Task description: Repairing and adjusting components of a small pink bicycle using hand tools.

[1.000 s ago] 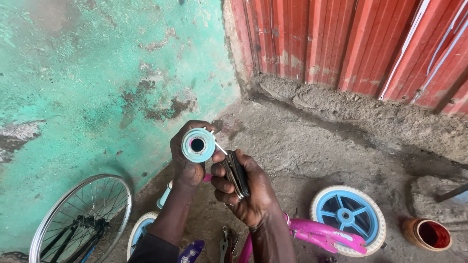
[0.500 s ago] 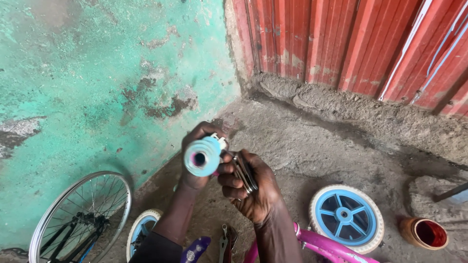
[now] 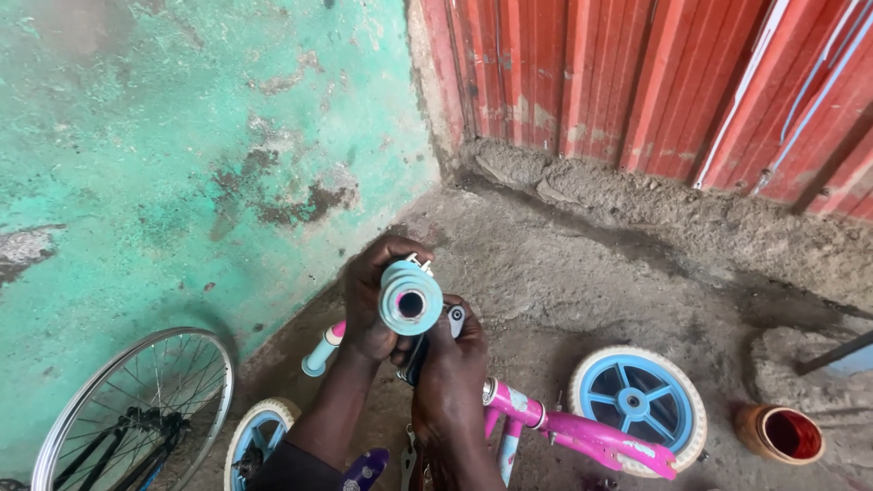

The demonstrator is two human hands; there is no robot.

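My left hand (image 3: 373, 305) is wrapped around a light blue handlebar grip (image 3: 410, 298) with a pink inner ring, its open end turned toward the camera. My right hand (image 3: 450, 368) sits just below it, closed on a dark metal tool (image 3: 420, 355) held against the grip's base. Under both hands lies a small pink bicycle frame (image 3: 582, 432). A second light blue grip (image 3: 320, 353) sticks out to the left behind my left forearm.
A blue-hubbed white-tyred wheel (image 3: 638, 400) lies on the concrete floor at right, another (image 3: 257, 436) at lower left. A larger spoked wheel (image 3: 136, 409) leans by the green wall. A brown pot (image 3: 780, 433) with red inside stands at far right. Red corrugated sheet (image 3: 637, 82) behind.
The grip's open end has tilted further toward the camera. My right hand has slid lower under it, and the view has shifted slightly.
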